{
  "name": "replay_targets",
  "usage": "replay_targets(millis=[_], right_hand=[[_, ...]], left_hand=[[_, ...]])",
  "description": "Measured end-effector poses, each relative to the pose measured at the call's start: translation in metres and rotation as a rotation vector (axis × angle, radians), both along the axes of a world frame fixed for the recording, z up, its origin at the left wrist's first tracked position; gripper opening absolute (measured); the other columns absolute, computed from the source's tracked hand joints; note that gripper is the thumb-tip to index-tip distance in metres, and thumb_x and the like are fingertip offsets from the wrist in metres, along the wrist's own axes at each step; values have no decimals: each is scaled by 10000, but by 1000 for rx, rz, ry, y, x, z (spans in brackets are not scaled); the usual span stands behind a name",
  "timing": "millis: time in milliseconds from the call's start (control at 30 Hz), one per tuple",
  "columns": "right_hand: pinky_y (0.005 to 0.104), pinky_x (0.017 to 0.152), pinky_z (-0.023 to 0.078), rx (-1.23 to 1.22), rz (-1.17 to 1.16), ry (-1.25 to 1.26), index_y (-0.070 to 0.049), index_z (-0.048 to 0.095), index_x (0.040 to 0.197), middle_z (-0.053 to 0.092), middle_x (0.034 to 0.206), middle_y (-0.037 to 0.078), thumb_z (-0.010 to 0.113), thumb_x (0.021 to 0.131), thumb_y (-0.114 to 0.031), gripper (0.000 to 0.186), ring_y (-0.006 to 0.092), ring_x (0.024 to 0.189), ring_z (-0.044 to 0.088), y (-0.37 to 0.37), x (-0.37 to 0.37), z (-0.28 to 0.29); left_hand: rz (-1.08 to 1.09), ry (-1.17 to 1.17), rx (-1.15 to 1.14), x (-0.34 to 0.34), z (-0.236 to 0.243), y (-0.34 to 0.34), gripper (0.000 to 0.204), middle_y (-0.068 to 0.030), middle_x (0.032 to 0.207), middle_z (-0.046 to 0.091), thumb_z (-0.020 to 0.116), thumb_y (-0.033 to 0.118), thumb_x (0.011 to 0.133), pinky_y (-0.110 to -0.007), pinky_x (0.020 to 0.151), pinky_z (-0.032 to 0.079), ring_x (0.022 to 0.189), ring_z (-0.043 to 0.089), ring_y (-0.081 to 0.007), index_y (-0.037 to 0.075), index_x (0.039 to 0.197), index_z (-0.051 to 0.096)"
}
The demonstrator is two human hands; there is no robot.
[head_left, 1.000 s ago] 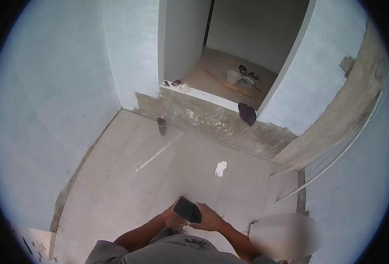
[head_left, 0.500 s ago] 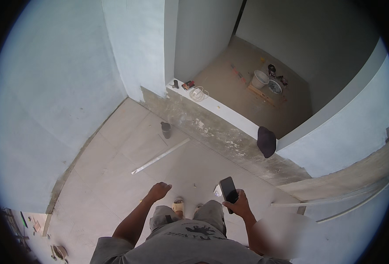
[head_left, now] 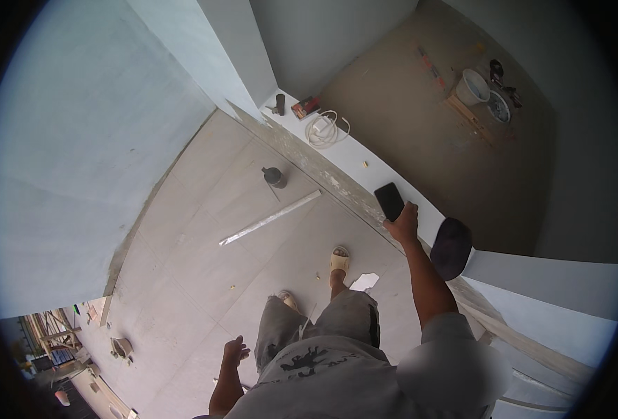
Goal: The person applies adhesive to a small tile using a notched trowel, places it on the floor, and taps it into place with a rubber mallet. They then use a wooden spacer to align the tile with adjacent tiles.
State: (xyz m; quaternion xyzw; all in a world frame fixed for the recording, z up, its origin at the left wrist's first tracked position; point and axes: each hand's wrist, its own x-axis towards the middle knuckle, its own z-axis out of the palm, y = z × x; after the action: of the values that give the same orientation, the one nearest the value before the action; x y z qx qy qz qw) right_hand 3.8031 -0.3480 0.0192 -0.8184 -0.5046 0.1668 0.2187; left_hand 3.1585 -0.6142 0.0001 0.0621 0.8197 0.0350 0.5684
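My right hand is stretched forward and holds a black phone just over the low white ledge. My left hand hangs by my hip with its fingers loosely apart and nothing in it. My feet in pale sandals stand on the grey tiled floor close to the ledge. A dark cap lies on the ledge just right of my right hand.
A coiled white cable, a small reddish box and a dark tool lie on the ledge. On the tiles are a long metal strip, a small dark can and a white scrap. Buckets stand in the lower room beyond.
I have walked toward the ledge. My right hand with the phone has risen from near my waist and reached out over the ledge. My left hand has dropped to my side.
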Motion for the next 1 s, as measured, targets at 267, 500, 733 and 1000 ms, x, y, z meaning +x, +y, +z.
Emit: replay_targets(millis=[267,500,733,1000], right_hand=[[514,951,437,-28,54,-146,78,488,1171,518,1138,267,821,597,-246,738,427,1087,527,58,39,-35],[512,1117,331,-179,166,-265,103,358,1405,422,1402,325,858,681,-309,972,463,1323,405,64,54,-30],[500,1061,397,-199,498,-436,55,457,1346,470,1344,295,734,820,-266,675,436,1264,465,93,-81,15],[380,780,508,-806,968,138,70,664,1065,685,899,159,735,799,-305,465,276,857,642,38,-365,-12]], left_hand=[[288,-47,9,69,66,-56,575,-215,1247,573,566,384,973,-418,766,553,994,663,-339,-50,1333,453],[598,-105,-14,102,71,-152,582,-228,1294,564,547,375,981,-450,869,536,1084,634,-350,-40,1374,437],[964,-122,-49,123,25,-258,574,-236,1311,563,584,352,967,-459,842,553,1064,654,-362,-26,1376,446],[754,-180,210,-28,-58,-204,524,-218,1248,617,588,369,962,-409,753,585,983,688,-292,-55,1267,551]])
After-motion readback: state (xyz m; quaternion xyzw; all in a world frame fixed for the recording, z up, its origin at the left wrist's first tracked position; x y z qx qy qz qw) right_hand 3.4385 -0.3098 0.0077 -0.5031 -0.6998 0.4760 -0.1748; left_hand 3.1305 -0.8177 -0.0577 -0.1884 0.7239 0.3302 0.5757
